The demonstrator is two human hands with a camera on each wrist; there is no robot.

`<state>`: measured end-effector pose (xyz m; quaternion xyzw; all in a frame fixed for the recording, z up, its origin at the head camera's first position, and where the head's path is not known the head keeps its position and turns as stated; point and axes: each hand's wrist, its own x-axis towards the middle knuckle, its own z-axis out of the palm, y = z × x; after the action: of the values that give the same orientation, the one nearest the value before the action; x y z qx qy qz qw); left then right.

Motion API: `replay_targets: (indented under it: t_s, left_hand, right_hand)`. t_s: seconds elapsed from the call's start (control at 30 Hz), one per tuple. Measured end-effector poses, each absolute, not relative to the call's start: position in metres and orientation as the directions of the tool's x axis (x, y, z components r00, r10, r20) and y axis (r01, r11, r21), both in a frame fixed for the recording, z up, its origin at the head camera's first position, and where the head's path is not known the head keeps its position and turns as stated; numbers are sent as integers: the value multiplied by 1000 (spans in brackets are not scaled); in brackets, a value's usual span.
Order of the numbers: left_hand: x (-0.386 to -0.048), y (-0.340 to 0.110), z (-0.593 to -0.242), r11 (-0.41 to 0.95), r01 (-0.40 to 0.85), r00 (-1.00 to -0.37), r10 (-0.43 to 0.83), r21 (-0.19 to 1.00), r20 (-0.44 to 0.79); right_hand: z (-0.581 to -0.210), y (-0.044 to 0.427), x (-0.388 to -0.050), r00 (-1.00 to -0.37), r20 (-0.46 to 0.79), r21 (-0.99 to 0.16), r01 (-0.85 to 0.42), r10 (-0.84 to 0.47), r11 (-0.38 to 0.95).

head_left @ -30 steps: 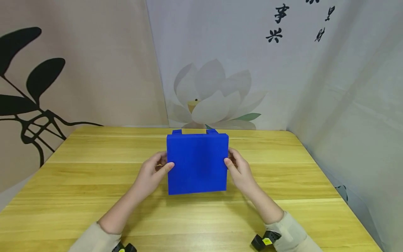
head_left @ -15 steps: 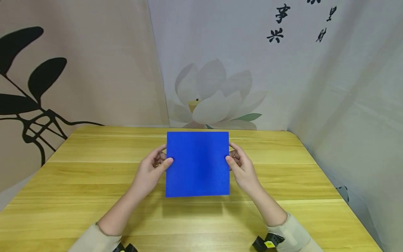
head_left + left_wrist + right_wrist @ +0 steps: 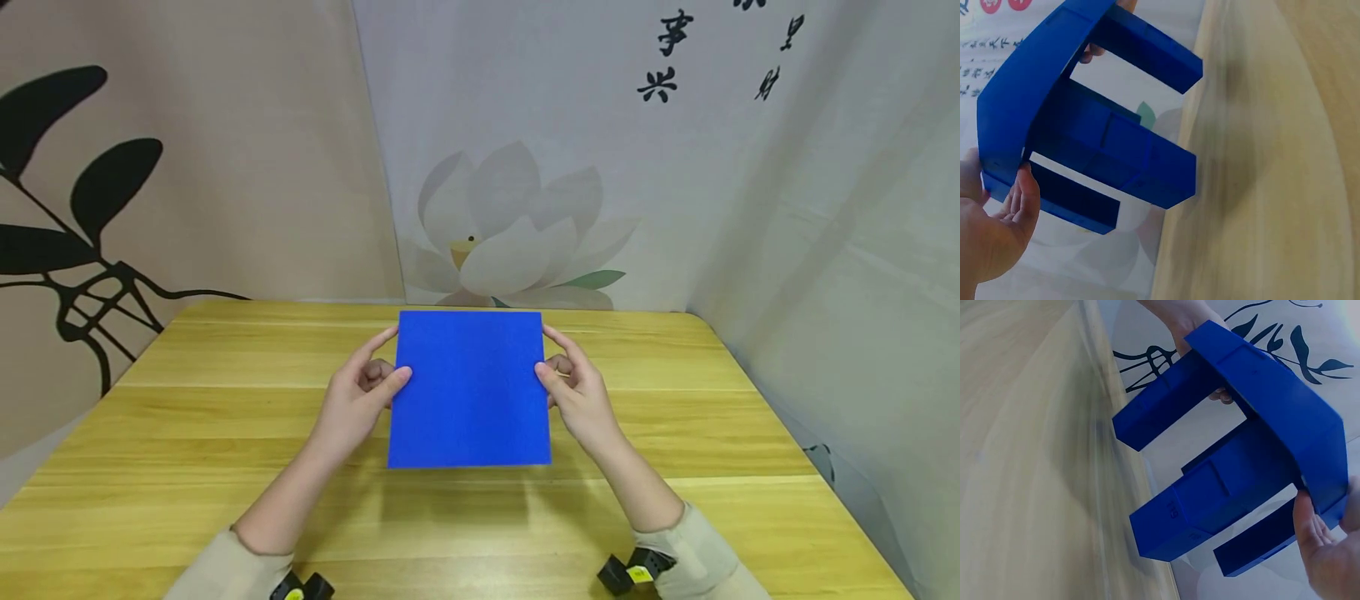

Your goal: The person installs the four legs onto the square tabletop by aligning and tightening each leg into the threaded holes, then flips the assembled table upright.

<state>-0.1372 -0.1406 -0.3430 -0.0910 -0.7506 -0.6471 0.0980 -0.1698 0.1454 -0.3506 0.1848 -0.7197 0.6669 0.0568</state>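
Observation:
A small blue stool (image 3: 470, 392) with a flat square top faces me in the head view, hiding its own legs. Several box-shaped legs show in the wrist views, where the stool (image 3: 1019, 94) appears raised over the tabletop. My left hand (image 3: 354, 404) grips its left edge, thumb on the flat top and fingers around the side. On the opposite edge, my right hand (image 3: 583, 404) holds it the same way. Dark markings, too small to read surely, sit on one leg of the stool (image 3: 1210, 494) in the right wrist view.
A wooden table (image 3: 225, 467) spreads beneath both hands. Behind it hangs a pale cloth backdrop (image 3: 285, 150) with a printed lotus, dark leaves and characters. Black wrist devices (image 3: 637, 571) are strapped over the sleeves.
The stool has tilted so its flat top faces me more squarely; two leg ends seen above its far edge are now hidden. Both hands keep their hold, index fingers stretching farther up the sides.

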Motion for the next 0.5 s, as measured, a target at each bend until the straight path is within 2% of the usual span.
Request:
replay_targets:
  t_s: [0.2, 0.5]
  left_hand:
    - [-144, -143, -342, 151, 199, -980, 0, 968, 201]
    - [-152, -143, -340, 132, 87, -995, -32, 987, 92]
  right_hand:
    - [-351, 143, -173, -950, 249, -967, -254, -187, 3]
    - [-349, 141, -179, -973, 150, -987, -158, -173, 33]
